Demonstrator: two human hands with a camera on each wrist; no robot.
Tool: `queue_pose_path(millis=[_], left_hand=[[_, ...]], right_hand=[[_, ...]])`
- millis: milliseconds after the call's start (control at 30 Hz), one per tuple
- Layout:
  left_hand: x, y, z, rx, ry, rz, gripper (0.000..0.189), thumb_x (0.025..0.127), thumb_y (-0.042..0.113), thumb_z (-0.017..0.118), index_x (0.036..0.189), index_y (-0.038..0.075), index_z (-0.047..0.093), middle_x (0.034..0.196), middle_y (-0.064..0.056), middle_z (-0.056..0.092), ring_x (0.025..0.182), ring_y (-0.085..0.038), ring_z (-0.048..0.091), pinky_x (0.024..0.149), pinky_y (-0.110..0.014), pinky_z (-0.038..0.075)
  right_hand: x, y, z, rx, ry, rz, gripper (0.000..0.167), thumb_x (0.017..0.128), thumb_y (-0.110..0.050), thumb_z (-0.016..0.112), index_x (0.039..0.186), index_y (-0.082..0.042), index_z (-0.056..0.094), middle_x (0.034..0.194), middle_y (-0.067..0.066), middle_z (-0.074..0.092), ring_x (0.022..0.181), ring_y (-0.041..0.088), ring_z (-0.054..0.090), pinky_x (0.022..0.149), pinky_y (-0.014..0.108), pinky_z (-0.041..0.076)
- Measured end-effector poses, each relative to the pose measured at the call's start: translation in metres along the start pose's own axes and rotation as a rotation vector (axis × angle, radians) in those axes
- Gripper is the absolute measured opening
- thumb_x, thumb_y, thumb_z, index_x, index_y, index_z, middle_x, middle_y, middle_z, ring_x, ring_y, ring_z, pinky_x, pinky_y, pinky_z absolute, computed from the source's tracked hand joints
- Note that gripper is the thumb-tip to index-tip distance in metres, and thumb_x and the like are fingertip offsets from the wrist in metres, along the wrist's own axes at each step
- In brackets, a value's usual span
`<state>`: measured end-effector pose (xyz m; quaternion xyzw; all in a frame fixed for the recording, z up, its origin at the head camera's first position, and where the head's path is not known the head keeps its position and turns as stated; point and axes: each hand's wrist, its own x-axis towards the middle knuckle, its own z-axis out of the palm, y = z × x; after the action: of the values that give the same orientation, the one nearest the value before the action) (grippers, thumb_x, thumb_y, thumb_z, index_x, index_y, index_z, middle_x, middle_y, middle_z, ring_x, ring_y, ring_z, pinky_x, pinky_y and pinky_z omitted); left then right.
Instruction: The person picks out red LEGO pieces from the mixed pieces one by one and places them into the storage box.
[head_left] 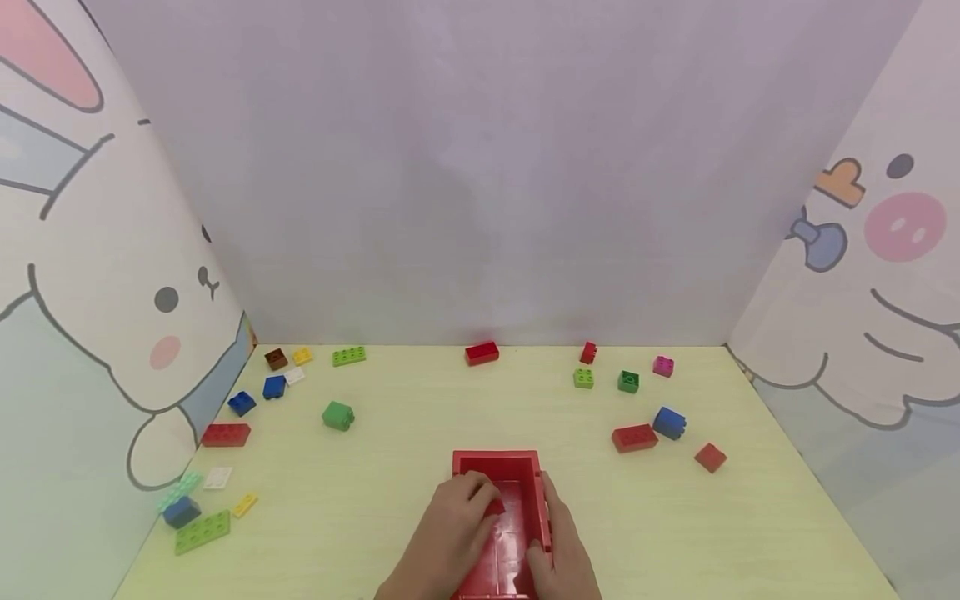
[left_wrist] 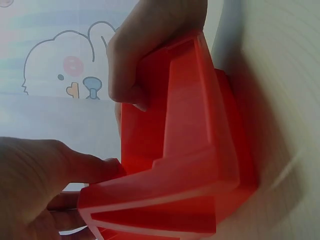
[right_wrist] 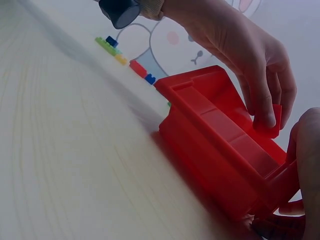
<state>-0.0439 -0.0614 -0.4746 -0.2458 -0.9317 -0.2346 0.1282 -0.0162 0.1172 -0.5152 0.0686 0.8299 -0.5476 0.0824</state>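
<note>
Red bin [head_left: 508,533], right grip [head_left: 564,546] curled round its side, left grip [head_left: 453,517] pinching red block [right_wrist: 271,132]

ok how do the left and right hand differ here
The left hand pinches a small red piece; the right hand grips the red bin. The left hand is over the bin's inside; the right hand straddles its side wall. Both are bare.
</note>
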Motion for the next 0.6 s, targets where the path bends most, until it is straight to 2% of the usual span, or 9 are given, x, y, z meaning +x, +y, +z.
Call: queue_pose_path(millis=[267, 467, 600], left_hand=[[0.0011, 0.002, 0.0009, 0.022, -0.086, 0.051, 0.037, 0.086, 0.026, 0.087, 0.118, 0.018, 0.07, 0.116, 0.003, 0.07, 0.103, -0.012, 0.065, 0.094, -0.03, 0.062], [0.0029, 0.0023, 0.0028, -0.026, -0.193, 0.041, 0.043, 0.083, 0.028, 0.088, 0.122, 0.025, 0.069, 0.117, 0.009, 0.07, 0.104, -0.008, 0.064, 0.094, -0.03, 0.062], [0.004, 0.0028, 0.0031, -0.028, -0.225, 0.07, 0.043, 0.084, 0.028, 0.088, 0.123, 0.026, 0.07, 0.113, 0.011, 0.071, 0.101, -0.006, 0.064, 0.096, -0.03, 0.061]], right_hand=[[0.0001, 0.0001, -0.0007, -0.014, 0.002, -0.005, 0.109, 0.075, -0.012, 0.078, 0.166, -0.03, 0.02, 0.156, 0.006, 0.047, 0.121, 0.03, 0.059, 0.082, 0.043, 0.066], [-0.0001, 0.0001, -0.0006, -0.009, -0.007, 0.006, 0.11, 0.076, -0.013, 0.079, 0.166, -0.033, 0.019, 0.156, 0.004, 0.047, 0.123, 0.03, 0.059, 0.081, 0.042, 0.066], [-0.0002, -0.0015, -0.0008, -0.011, -0.012, 0.017, 0.11, 0.077, -0.014, 0.078, 0.166, -0.033, 0.018, 0.157, 0.002, 0.046, 0.125, 0.03, 0.058, 0.082, 0.042, 0.066]])
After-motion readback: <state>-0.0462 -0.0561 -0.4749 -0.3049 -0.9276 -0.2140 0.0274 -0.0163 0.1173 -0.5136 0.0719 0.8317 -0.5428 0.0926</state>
